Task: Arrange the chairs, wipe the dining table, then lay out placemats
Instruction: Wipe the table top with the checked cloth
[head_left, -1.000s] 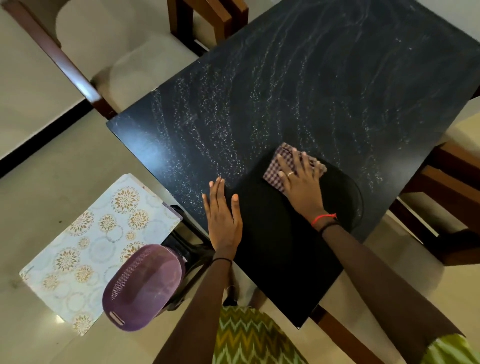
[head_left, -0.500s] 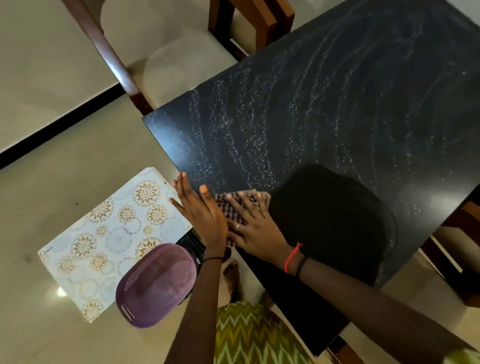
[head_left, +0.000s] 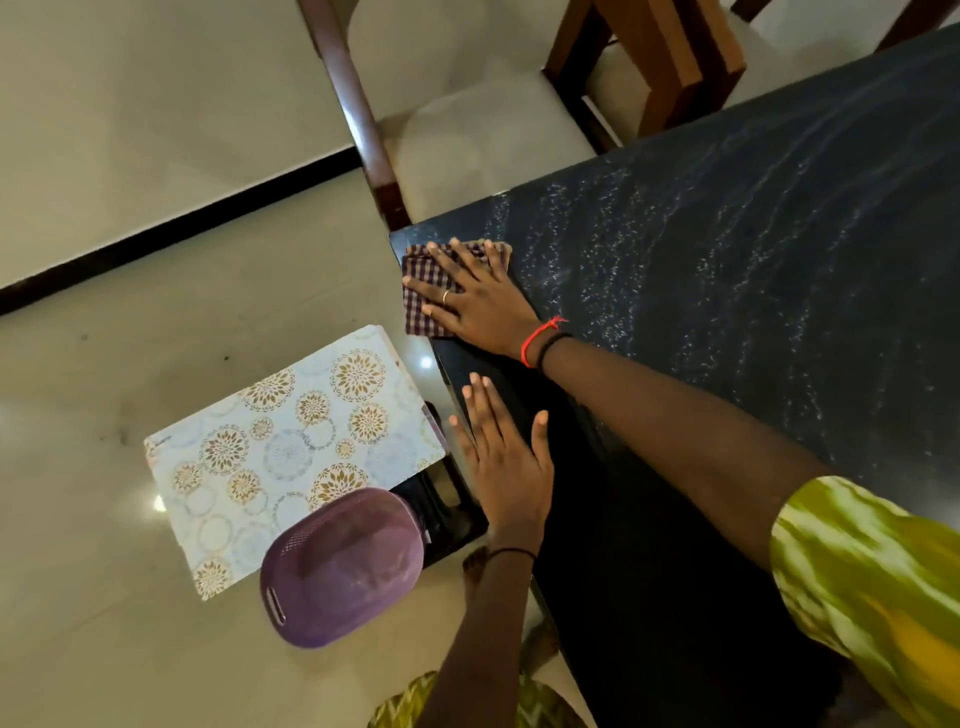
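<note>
The black speckled dining table (head_left: 727, 270) fills the right side, streaked with wet wipe marks. My right hand (head_left: 470, 296) lies flat with spread fingers on a purple checked cloth (head_left: 423, 283), pressing it onto the table's near left corner. My left hand (head_left: 506, 452) rests flat on the table's left edge, closer to me, fingers straight. A stack of floral patterned placemats (head_left: 280, 452) lies on a dark stool left of the table. A wooden chair with a cream seat (head_left: 483, 130) stands at the table's far end.
A purple mesh basket (head_left: 343, 566) sits on the stool partly over the placemats. Another wooden chair back (head_left: 670, 57) rises behind the table. Pale tiled floor (head_left: 130, 338) with a black border strip spreads to the left.
My right hand has swept the cloth leftward and away from me to the table's corner. My left hand has stayed on the table's edge. The view has shifted left.
</note>
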